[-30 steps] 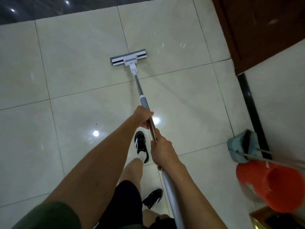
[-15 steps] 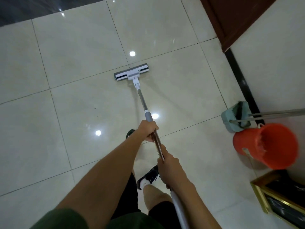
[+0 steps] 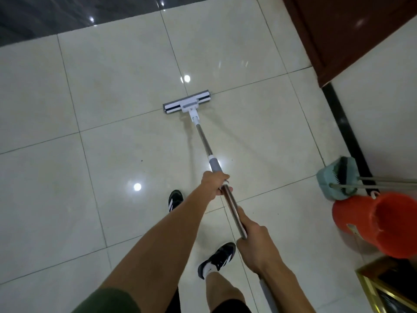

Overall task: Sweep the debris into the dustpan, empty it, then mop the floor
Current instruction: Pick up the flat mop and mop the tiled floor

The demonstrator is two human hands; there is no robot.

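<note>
left hand (image 3: 214,182) wraps the flat white mop's (image 3: 186,105) steel pole | right hand (image 3: 253,239) clasps it lower | head flat on glossy cream tiled floor (image 3: 112,86) | teal plastic dustpan (image 3: 336,177) against wall beside orange bucket (image 3: 379,224)

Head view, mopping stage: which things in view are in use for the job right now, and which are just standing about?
In use:
mop, its head flat on the tiled floor
left hand gripping the pole
right hand gripping the pole lower down

Standing about:
dustpan by the wall
orange bucket beside it
gold frame in the corner
brown door
</note>
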